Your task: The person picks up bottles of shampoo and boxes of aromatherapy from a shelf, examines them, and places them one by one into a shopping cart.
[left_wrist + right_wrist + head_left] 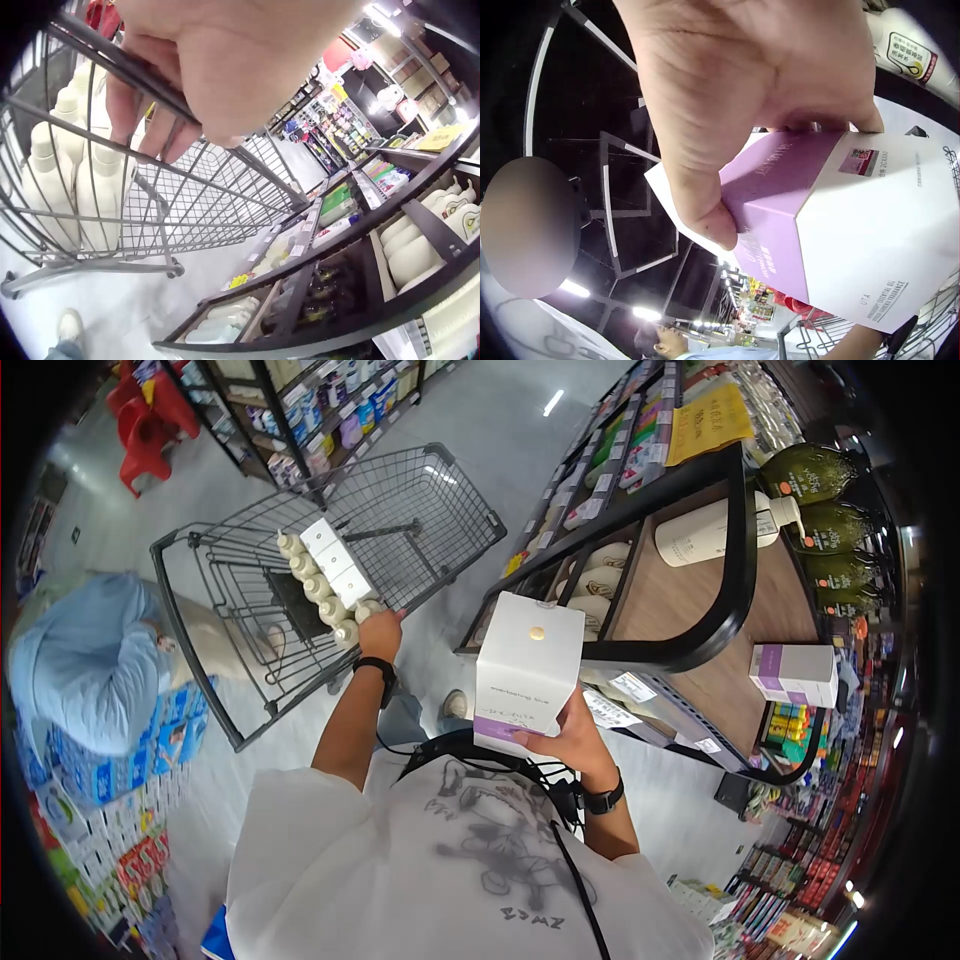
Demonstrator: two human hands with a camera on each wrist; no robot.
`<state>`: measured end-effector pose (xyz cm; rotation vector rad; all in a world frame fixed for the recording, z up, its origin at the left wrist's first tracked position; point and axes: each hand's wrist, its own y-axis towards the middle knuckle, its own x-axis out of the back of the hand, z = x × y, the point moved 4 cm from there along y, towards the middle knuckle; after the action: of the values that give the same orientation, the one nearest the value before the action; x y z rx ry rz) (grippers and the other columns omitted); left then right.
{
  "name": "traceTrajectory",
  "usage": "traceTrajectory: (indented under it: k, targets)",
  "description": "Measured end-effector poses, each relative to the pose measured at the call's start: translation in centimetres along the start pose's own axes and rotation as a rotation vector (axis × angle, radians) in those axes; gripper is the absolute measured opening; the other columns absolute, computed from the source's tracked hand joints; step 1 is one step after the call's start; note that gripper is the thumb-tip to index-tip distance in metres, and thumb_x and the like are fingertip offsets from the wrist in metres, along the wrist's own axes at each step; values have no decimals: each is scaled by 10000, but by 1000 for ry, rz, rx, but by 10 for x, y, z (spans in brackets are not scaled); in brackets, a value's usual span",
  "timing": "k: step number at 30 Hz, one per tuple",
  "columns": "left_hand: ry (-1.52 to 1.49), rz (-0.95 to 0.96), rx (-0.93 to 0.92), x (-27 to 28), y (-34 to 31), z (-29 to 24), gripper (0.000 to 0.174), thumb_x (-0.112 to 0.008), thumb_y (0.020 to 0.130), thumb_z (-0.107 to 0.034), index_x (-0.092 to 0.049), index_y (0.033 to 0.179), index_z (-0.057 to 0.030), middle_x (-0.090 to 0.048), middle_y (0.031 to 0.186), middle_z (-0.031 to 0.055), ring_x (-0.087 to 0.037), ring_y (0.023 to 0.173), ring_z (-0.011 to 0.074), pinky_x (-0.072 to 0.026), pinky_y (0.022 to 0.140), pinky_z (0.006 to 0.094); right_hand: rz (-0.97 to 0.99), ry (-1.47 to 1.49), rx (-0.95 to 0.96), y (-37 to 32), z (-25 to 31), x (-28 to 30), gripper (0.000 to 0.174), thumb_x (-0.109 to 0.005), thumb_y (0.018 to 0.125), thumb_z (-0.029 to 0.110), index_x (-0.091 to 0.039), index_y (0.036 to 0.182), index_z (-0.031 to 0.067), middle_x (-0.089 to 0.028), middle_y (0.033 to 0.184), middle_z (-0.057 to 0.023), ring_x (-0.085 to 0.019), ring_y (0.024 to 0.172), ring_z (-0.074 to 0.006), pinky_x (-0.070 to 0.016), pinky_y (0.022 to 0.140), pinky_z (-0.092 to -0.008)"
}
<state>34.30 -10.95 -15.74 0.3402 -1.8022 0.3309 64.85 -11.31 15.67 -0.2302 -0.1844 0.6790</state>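
My right hand (pixel 560 738) grips the lower end of a white box with a purple base (pixel 526 665), held upright in front of my chest; the right wrist view shows my thumb and fingers (pixel 705 202) round that white-and-purple box (pixel 840 225). My left hand (pixel 378 632) reaches forward and holds the near rim of a grey wire shopping cart (pixel 250 530). In the left wrist view my fingers (pixel 161 127) curl over a cart wire (pixel 120 64). Inside the cart stand several cream bottles (pixel 318 588) and white boxes (pixel 338 562).
A curved dark shelf unit (pixel 735 540) stands to my right, with a cream pump bottle (pixel 715 530), green bottles (pixel 815 470) and another white-and-purple box (pixel 795 675). A person in a blue shirt (pixel 85 660) crouches on the left beside stacked packs. Further shelves line the aisle ahead.
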Motion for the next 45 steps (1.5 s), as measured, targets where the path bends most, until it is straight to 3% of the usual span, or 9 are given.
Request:
traceTrajectory:
  k: [4, 23, 28, 30, 32, 34, 37, 41, 45]
  targets:
    - [20, -47, 44, -16, -28, -16, 470, -527, 1013, -431, -720, 772, -77, -713, 748, 136, -708, 698, 324, -548, 621, 438, 90, -22, 21, -18, -11, 14, 944, -890, 671, 142, -356, 1446, 59, -516, 1352, -105, -477, 1312, -240, -308, 1152, -401]
    - [-302, 293, 290, -17, -178, -73, 512, -594, 961, -500, -731, 946, -7, -733, 922, 225, -722, 910, 380, -582, 778, 454, 439, -62, 24, -37, -47, 23, 1031, -879, 710, 158, -250, 1516, 25, -419, 1471, -173, -360, 1428, -282, -234, 1188, -400]
    - [-540, 31, 166, -56, -195, -39, 553, -605, 950, -530, -722, 1028, 5, -734, 967, 220, -721, 928, 367, -572, 795, 445, 489, 6, 47, -25, -49, 2, 1010, -877, 721, 144, -261, 1513, 30, -397, 1482, -170, -336, 1442, -274, -228, 1193, -410]
    - [-612, -9, 150, 27, -183, -47, 554, -597, 965, -518, -716, 1046, 16, -735, 955, 213, -730, 923, 335, -570, 797, 422, 520, -3, 23, -19, -48, -2, 1017, -874, 723, 130, -252, 1523, 36, -381, 1500, -170, -325, 1451, -276, -228, 1199, -413]
    - [-1022, -82, 280, 128, -176, -49, 542, -565, 1001, -493, -692, 1152, 12, -740, 1025, 174, -716, 998, 286, -548, 867, 395, 533, -16, 0, -11, -47, -6, 1030, -874, 721, 124, -243, 1531, 37, -374, 1509, -168, -322, 1455, -275, -230, 1201, -415]
    - [-1363, -162, 157, 199, -176, -51, 571, -538, 1026, -476, -584, 1359, -14, -672, 1257, 153, -619, 1218, 255, -487, 999, 375, 547, -8, 68, -4, -42, -15, 1053, -863, 725, 98, -217, 1555, 45, -370, 1517, -163, -324, 1457, -268, -225, 1207, -420]
    - [-1360, -104, -216, 287, -186, -80, 893, -606, 941, -594, -296, 1563, -33, -414, 1547, 160, -447, 1397, 251, -352, 1156, 432, 622, -23, 119, 13, -34, -30, 1021, -828, 744, 41, -223, 1567, 50, -400, 1508, -151, -359, 1439, -240, -269, 1195, -408]
    - [-1267, 150, -385, 311, -200, -97, 1194, -867, 713, -566, -243, 1583, -39, -367, 1574, 142, -418, 1415, 270, -328, 1178, 448, 747, -167, 88, 33, -20, -40, 980, -797, 759, 16, -245, 1567, 37, -450, 1490, -126, -442, 1384, -216, -350, 1151, -377]
    - [-1357, 97, -183, 298, -210, -86, 1140, -956, 659, -327, -309, 1556, -51, -451, 1487, 144, -445, 1388, 255, -372, 1150, 404, 792, -148, 115, 53, -26, -56, 848, -753, 799, 18, -343, 1541, 23, -466, 1511, -147, -511, 1332, -227, -402, 1108, -353]
